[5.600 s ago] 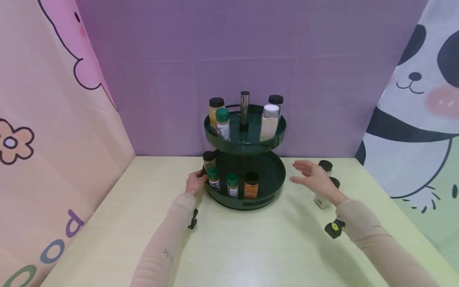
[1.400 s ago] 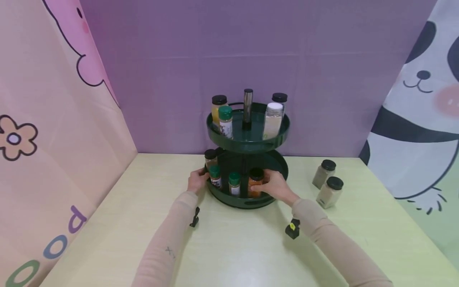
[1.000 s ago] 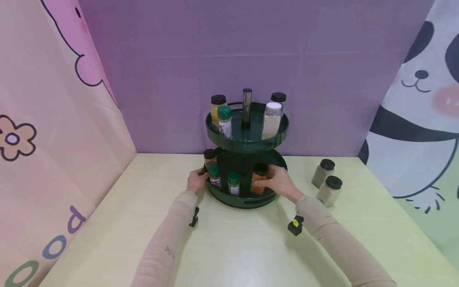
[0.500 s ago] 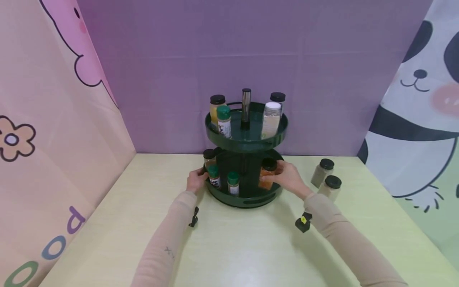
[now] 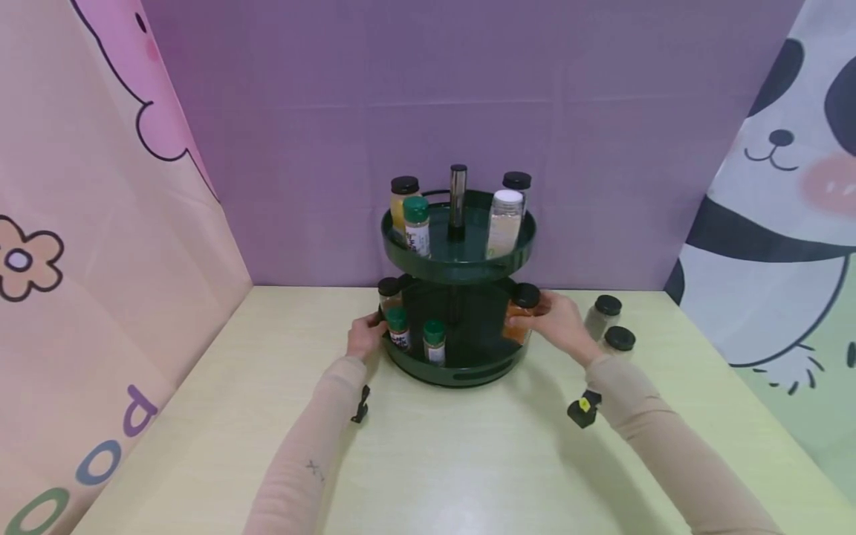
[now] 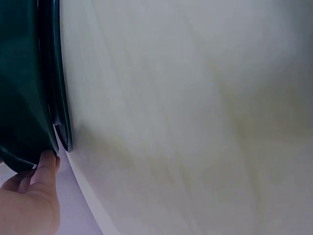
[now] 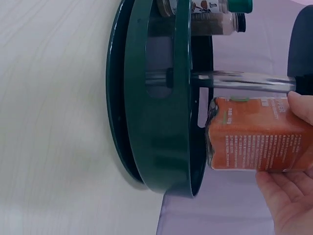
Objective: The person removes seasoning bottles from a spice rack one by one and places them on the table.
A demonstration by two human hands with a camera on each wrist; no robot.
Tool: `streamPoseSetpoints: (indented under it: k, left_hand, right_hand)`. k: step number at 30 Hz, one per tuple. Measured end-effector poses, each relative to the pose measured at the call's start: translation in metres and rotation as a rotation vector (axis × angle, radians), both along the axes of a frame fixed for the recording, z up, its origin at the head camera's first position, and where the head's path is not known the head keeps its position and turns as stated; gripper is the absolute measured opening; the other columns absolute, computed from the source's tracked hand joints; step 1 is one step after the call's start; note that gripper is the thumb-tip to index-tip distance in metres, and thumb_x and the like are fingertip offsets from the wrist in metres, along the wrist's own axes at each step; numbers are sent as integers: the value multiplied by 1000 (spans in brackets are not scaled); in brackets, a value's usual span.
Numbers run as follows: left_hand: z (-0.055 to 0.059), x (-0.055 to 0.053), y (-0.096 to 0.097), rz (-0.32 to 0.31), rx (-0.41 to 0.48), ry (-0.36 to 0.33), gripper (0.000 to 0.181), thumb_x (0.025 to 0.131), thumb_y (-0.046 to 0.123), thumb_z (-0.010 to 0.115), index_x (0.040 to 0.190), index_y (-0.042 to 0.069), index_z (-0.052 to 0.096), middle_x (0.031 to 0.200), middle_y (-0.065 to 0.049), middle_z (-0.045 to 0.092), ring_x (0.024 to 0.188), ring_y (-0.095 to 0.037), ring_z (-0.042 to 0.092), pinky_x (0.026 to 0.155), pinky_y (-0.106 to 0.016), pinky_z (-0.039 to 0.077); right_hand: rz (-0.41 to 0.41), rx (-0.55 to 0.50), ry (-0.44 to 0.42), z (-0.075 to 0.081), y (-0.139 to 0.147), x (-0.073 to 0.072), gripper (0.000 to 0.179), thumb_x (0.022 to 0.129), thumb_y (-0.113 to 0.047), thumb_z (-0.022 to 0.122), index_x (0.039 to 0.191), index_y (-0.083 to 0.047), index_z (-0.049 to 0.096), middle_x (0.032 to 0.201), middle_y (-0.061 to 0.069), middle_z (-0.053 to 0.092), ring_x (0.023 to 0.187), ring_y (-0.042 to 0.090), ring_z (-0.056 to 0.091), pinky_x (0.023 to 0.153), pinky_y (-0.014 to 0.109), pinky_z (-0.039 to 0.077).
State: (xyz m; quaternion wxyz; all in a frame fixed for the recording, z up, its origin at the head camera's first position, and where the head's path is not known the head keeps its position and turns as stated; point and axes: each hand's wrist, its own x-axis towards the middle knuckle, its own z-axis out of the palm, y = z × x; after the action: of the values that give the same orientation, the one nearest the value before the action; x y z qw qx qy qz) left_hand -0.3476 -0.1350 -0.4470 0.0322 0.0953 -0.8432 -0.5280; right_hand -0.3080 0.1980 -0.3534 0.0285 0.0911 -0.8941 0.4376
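My right hand point(image 5: 563, 325) grips an orange-labelled spice jar point(image 5: 518, 323) with a black lid, thumb on one side and fingers on the other. The jar tilts at the right side of the lower tier of a dark green two-tier turntable point(image 5: 458, 375); in the right wrist view the jar's base point(image 7: 210, 134) is just above the tray's rim. My left hand point(image 5: 365, 336) holds the lower tier's left rim, fingertips point(image 6: 47, 159) on the outer wall in the left wrist view. Near it stand a green-capped jar point(image 5: 400, 338), a black-lidded jar point(image 5: 390, 301) and another green-capped jar point(image 5: 435, 351).
Several jars stand on the upper tier, among them a white-lidded one point(image 5: 504, 230) and a yellow one point(image 5: 398, 208), around a metal post point(image 5: 458, 193). Two black-lidded jars point(image 5: 604, 316) stand on the table point(image 5: 441, 461) behind my right forearm. A purple backdrop point(image 5: 321, 148) rises behind.
My right hand, empty at first, has taken hold of the orange jar, raised it from the lower tier's front and carried it right and back. My left hand has stayed at the rim.
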Motion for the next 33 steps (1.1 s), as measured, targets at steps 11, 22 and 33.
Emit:
streamPoseSetpoints:
  k: [11, 22, 33]
  left_hand:
    - [-2, -1, -2, 2, -4, 3, 42, 90, 20, 51, 129, 5, 51, 128, -17, 54, 123, -30, 46, 105, -40, 35]
    - [-3, -2, -2, 10, -4, -5, 42, 90, 21, 52, 130, 5, 51, 128, -16, 54, 124, -30, 45, 105, -40, 34]
    - [-2, -1, -1, 7, -8, 23, 42, 89, 20, 53, 128, 5, 52, 126, -16, 56, 121, -30, 48, 104, -39, 36]
  right_hand:
    - [-102, 8, -4, 5, 21, 2, 64, 75, -38, 73, 122, -2, 52, 119, 21, 59, 108, 34, 56, 90, 47, 45]
    - [-195, 57, 37, -5, 36, -4, 56, 78, -33, 71, 119, 1, 53, 114, 25, 60, 105, 37, 56, 88, 49, 44]
    - [-261, 68, 6, -9, 45, -6, 55, 81, -29, 68, 119, 6, 50, 112, 27, 58, 102, 37, 53, 86, 48, 43]
